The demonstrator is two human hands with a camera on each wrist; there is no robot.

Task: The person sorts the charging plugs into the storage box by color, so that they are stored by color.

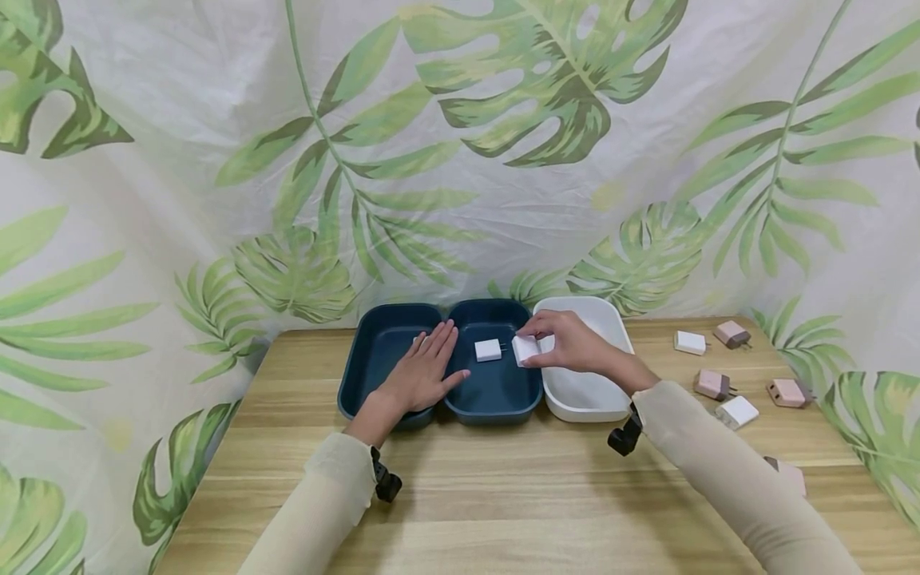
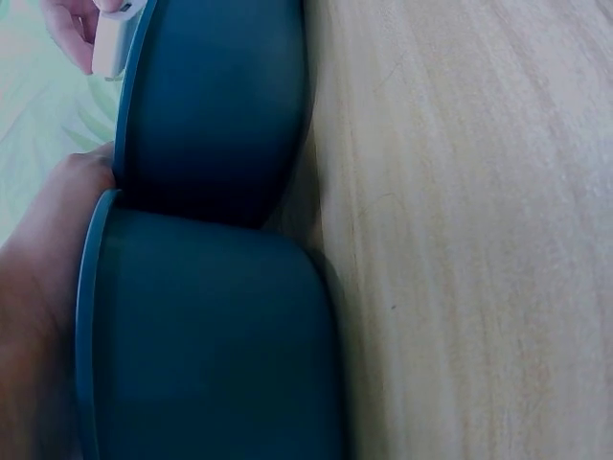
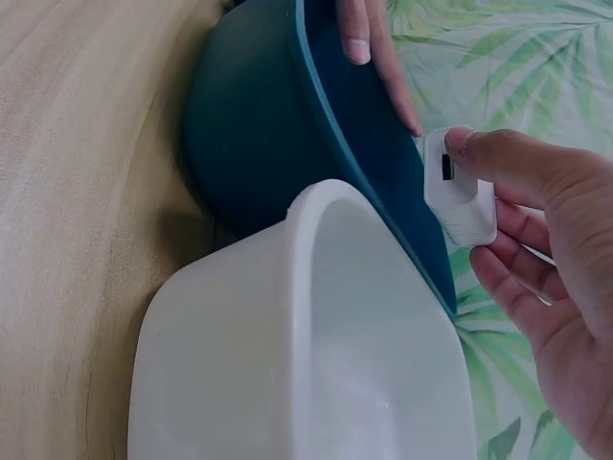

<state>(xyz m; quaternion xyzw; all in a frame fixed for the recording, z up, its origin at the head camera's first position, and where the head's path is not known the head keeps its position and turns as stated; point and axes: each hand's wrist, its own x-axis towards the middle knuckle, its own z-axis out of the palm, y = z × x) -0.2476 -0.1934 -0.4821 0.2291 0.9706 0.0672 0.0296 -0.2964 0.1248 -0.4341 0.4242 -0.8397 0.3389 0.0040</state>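
Observation:
My right hand (image 1: 571, 343) pinches a white USB charger (image 1: 526, 349) between thumb and fingers, above the right side of the middle dark blue bin (image 1: 493, 417). The charger's USB port side shows in the right wrist view, where the same white charger (image 3: 460, 196) is held over the bin rims. Another white charger (image 1: 488, 350) with its prongs pointing right lies inside the middle bin. My left hand (image 1: 420, 374) lies with fingers straight across the adjoining rims of the left dark blue bin (image 1: 348, 379) and the middle one.
A white bin (image 1: 585, 414) stands right of the blue ones. On the table's right side lie white chargers (image 1: 690, 343) (image 1: 737, 412) and several pink-and-brown chargers (image 1: 712, 384), one partly hidden by the right sleeve. A leaf-print cloth (image 1: 431, 200) hangs behind the wooden table (image 1: 496, 503).

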